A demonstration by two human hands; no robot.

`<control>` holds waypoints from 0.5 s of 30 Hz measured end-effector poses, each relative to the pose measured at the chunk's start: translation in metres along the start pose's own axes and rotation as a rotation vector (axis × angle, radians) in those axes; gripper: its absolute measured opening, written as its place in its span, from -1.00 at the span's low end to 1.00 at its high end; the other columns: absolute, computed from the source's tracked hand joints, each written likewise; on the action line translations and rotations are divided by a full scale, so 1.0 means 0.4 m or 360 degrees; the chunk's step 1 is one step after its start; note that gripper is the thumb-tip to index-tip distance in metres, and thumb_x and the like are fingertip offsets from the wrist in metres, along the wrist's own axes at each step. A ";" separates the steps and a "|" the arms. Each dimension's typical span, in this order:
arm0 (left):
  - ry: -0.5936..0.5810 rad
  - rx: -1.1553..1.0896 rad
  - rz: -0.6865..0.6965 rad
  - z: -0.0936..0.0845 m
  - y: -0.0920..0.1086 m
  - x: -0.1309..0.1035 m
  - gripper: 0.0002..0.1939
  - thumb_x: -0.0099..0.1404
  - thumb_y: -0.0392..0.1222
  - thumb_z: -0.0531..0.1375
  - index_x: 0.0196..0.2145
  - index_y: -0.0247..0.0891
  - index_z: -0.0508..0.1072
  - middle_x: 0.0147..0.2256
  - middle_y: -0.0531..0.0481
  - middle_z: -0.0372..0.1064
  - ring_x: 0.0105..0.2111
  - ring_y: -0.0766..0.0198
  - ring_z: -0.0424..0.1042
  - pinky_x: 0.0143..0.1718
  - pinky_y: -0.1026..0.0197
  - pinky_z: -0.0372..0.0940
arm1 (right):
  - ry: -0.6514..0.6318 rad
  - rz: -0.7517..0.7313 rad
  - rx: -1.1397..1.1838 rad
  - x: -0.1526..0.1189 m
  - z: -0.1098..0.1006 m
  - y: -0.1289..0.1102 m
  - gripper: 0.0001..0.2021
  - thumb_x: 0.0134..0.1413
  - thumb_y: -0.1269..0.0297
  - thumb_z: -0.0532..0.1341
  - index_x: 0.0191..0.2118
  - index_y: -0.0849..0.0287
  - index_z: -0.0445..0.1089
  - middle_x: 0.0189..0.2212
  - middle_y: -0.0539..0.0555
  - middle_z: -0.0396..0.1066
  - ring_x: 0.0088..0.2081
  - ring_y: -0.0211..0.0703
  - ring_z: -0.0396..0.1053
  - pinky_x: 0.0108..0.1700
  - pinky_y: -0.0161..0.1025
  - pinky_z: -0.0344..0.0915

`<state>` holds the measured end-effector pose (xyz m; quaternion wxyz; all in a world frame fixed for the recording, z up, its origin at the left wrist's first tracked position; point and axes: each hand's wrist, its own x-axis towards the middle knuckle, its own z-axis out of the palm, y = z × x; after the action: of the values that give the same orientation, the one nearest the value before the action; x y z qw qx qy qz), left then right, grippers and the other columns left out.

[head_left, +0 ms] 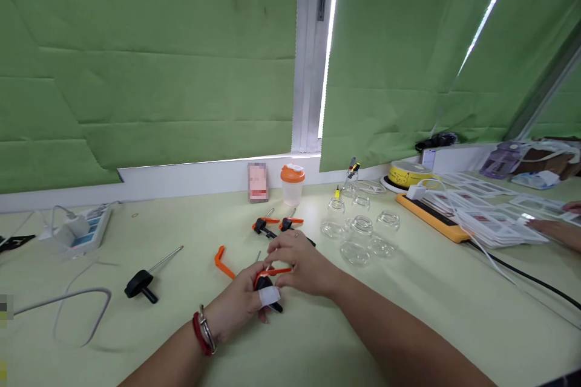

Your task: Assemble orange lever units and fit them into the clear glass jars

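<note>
My left hand (247,297), white tape round its thumb, grips a black plastic piece (264,282) with a thin metal rod. An orange lever (278,271) lies across the top of that piece, and my right hand (303,263) pinches it from above. My fingers partly cover where the two meet. Just left of my hands lies a loose bent orange lever (223,263). Behind them are two similar black pieces with orange levers on, one left (261,225) and one right (287,224). Farther left rests a black piece with a rod (139,284) and no orange lever.
Several clear glass jars (357,248) stand right of my hands. At the back are an orange-lidded cup (292,186) and a blurred upright pink card (258,182). A power strip (93,230) and cable lie left. Stacked printed sheets (483,217) and another person's hand (556,231) are at right.
</note>
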<state>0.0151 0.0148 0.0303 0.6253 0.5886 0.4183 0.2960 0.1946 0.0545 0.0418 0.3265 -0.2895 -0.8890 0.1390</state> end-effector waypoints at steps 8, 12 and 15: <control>0.0444 -0.0117 0.0065 -0.012 0.003 0.013 -0.73 0.15 -0.02 0.22 -0.31 -0.24 0.29 -0.49 0.12 0.26 -0.54 0.38 0.29 -0.45 0.25 0.28 | 0.0065 0.1281 -0.0378 -0.014 0.010 0.120 -0.82 0.09 0.23 0.13 -0.37 0.22 0.40 -0.42 0.13 0.42 -0.39 -0.16 0.35 -0.41 -0.30 0.15; 0.0570 -0.0239 0.0034 -0.017 0.006 0.017 -0.70 0.11 -0.05 0.26 -0.27 -0.24 0.31 -0.46 0.09 0.26 -0.50 0.35 0.31 -0.45 0.24 0.30 | -0.0005 0.1375 -0.0471 -0.017 0.036 0.136 -0.86 -0.01 0.27 0.20 -0.36 0.24 0.40 -0.36 0.22 0.44 -0.32 -0.04 0.39 -0.43 -0.28 0.14; 0.0598 -0.0335 0.0043 -0.025 -0.003 0.021 -0.65 0.03 -0.12 0.33 -0.25 -0.23 0.32 -0.43 0.08 0.27 -0.46 0.33 0.33 -0.43 0.23 0.32 | -0.0048 0.1428 -0.0520 -0.019 0.039 0.135 -0.91 -0.06 0.38 0.20 -0.36 0.24 0.39 -0.34 0.23 0.44 -0.33 -0.03 0.41 -0.44 -0.28 0.14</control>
<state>0.0103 0.0268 0.0281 0.5903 0.4602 0.4864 0.4508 0.2119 0.0919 0.0030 0.1715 -0.6903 -0.6910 0.1288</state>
